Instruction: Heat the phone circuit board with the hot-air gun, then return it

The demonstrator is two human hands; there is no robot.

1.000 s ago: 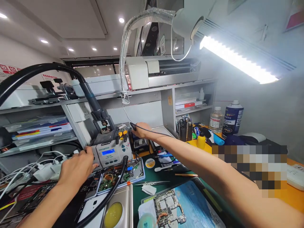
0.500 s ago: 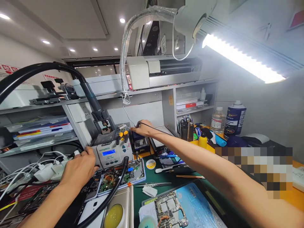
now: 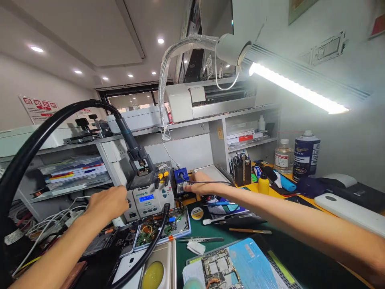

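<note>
Bench (image 3: 270, 237): we saw a green mat carrying the gear.
Grey box (image 3: 149, 198): it stood at the bench's back edge, left of centre.
Blue box (image 3: 181, 182): just right of it.
Left hand (image 3: 108, 203): loosely curled against the grey box's left side, gripping nothing we could make out.
Right hand (image 3: 198, 181): nearer the blue box, touching its right side, pinching a thin black cable (image 3: 210, 182) running rightward.
</note>
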